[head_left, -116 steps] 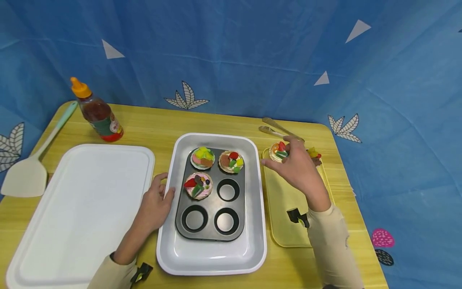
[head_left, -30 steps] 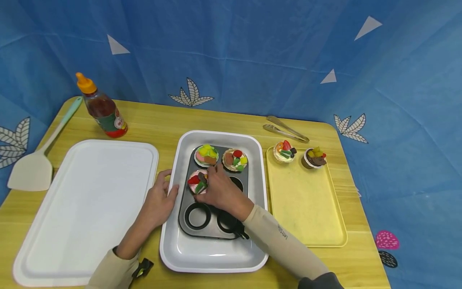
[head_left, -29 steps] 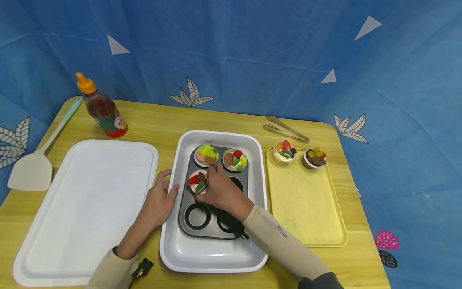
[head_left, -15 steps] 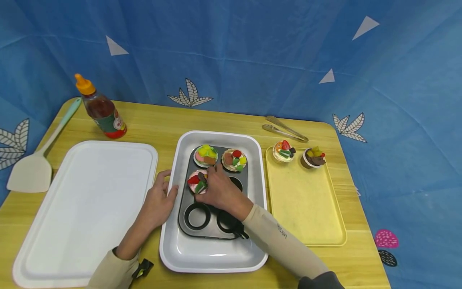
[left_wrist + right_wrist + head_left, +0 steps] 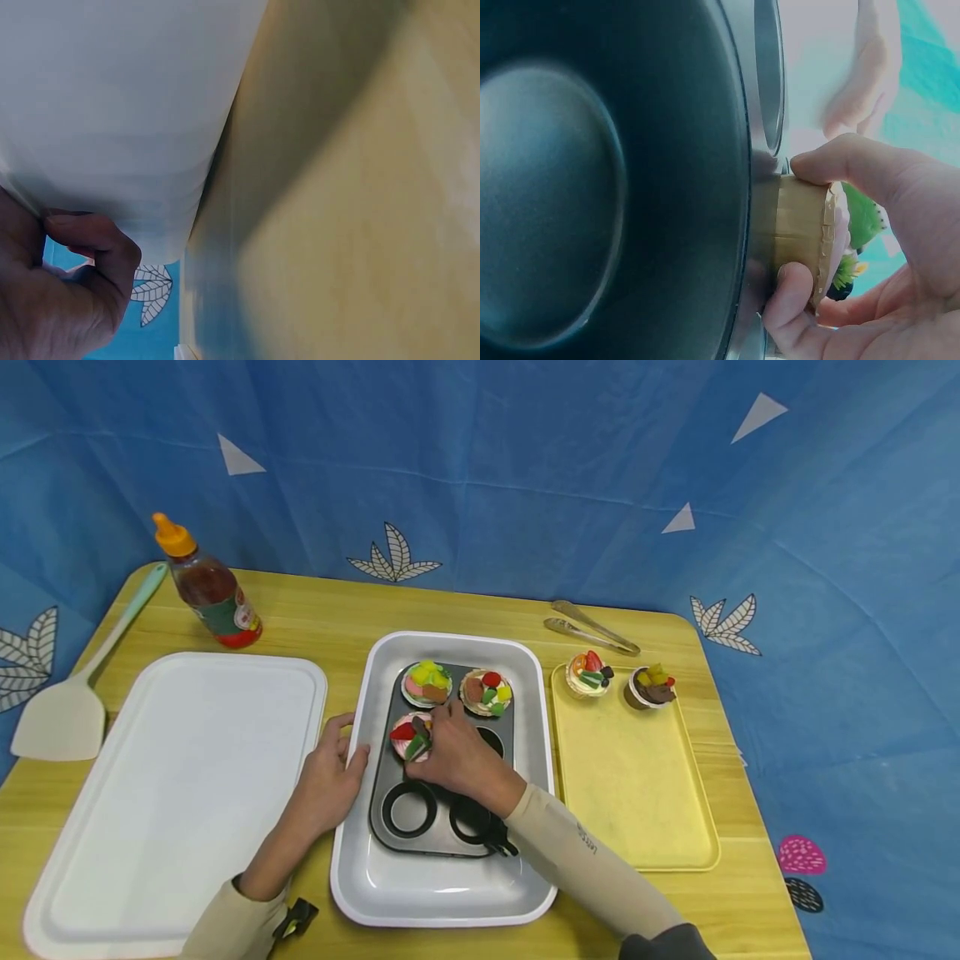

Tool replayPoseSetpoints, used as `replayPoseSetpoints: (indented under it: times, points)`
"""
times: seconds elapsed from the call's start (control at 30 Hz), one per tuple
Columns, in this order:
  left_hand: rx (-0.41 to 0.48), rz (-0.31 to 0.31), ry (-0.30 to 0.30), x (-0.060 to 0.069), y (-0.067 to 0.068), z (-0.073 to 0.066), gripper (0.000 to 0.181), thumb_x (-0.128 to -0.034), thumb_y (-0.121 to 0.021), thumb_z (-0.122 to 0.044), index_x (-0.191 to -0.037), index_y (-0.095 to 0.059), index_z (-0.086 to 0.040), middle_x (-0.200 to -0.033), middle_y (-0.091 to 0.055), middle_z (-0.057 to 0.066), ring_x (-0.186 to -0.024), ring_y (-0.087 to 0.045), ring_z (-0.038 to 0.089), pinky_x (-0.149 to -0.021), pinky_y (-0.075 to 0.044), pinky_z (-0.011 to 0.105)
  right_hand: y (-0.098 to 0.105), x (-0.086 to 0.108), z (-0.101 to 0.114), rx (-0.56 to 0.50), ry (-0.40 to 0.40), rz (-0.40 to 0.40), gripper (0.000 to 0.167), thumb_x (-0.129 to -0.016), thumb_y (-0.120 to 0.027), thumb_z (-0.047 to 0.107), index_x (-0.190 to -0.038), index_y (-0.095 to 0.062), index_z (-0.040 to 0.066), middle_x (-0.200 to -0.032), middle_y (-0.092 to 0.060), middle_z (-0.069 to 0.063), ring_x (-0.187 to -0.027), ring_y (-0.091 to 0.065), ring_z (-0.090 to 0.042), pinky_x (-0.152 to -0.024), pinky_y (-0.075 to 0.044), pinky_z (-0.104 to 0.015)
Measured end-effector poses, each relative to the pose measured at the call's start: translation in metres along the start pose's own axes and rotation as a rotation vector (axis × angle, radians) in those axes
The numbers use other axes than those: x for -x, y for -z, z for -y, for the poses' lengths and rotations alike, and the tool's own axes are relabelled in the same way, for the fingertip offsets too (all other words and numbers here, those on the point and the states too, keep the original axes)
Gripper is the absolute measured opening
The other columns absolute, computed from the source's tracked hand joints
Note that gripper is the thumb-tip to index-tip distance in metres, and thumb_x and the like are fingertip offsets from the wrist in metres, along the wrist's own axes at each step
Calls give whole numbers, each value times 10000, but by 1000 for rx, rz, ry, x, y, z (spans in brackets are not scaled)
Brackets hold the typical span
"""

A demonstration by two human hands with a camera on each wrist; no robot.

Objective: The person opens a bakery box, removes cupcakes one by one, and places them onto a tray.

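My right hand [image 5: 467, 758] pinches a pink cupcake [image 5: 405, 739] at the middle left cup of a dark muffin tin [image 5: 442, 846]. In the right wrist view, thumb and fingers of the right hand [image 5: 900, 232] hold the gold wrapper [image 5: 802, 221] against the tin's surface. Two other cupcakes, one yellow-topped [image 5: 427, 682] and one red-and-green-topped [image 5: 487, 693], sit in the far cups. The tin lies in a deep white tray [image 5: 442, 917]. My left hand [image 5: 324, 787] holds that tray's left rim, its fingers and thumb bent over the edge; the left wrist view shows the hand [image 5: 75, 289] at the tray wall.
A flat white tray [image 5: 176, 802] and a spatula [image 5: 63, 718] lie at the left, with a sauce bottle [image 5: 217, 597] behind. At the right, a yellow tray [image 5: 637, 785] bears a cream cupcake [image 5: 587, 677] and a chocolate cupcake [image 5: 648, 689]. Metal tongs [image 5: 592, 631] lie behind it.
My right hand has moved left from the cream cupcake on the yellow tray to the pink cupcake in the tin. Over the last second both hands look unchanged.
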State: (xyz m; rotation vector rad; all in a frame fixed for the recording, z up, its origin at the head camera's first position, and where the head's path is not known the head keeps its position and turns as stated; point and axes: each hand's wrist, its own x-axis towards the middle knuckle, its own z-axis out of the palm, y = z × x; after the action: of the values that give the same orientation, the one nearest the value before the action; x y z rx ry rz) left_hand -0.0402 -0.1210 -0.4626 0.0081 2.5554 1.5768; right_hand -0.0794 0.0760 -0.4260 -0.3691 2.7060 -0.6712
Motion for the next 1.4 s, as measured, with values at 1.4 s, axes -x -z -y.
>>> replayPoseSetpoints:
  times: [1.4]
  points:
    - [1,-13,-9,1,0,-2,432,-1001,-539,-88,-1408,-399,-50,-1028,-728,194,-751,-690,198,-648,-524,293,27,21,1,-154,-50,-56,825,-732,-845,322,-1369,-479,-51,-1606,-157,-268,-1231,-534,-371,-957,-511,-439]
